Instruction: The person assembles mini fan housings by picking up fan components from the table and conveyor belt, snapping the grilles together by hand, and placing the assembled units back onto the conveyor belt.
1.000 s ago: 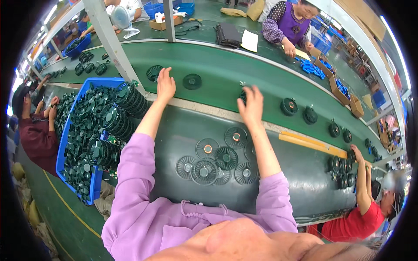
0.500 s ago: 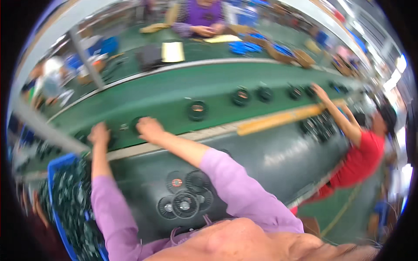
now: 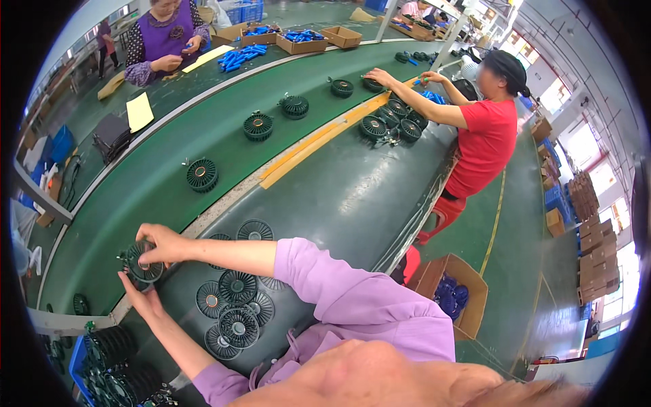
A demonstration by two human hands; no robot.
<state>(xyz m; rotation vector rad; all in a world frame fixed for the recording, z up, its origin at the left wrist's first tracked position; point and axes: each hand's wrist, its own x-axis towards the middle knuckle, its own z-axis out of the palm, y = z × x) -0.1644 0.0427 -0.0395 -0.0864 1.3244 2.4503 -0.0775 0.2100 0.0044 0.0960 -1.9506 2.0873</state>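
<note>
My right hand (image 3: 164,243) is closed over a small dark green fan (image 3: 150,273), a round, finned housing with a copper-coloured centre. It is at the near edge of the green conveyor belt (image 3: 152,207). From below, my left hand (image 3: 141,298) holds the same fan, its fingers along the lower left rim. Part of the fan is hidden by my right fingers. Several round fan grilles (image 3: 237,286) lie overlapping on the dark table in front of me, some with copper-coloured or pale centres.
Several fans (image 3: 202,175) stand spaced along the belt. A blue crate (image 3: 79,359) full of fan parts is at the lower left. At right, a co-worker in red (image 3: 483,139) reaches over the belt; another in purple (image 3: 166,41) sits across it. A metal post (image 3: 74,323) stands left.
My view has swung to the right. My hands, earlier apart over the belt at separate fans, are now together on one fan at the belt's near edge.
</note>
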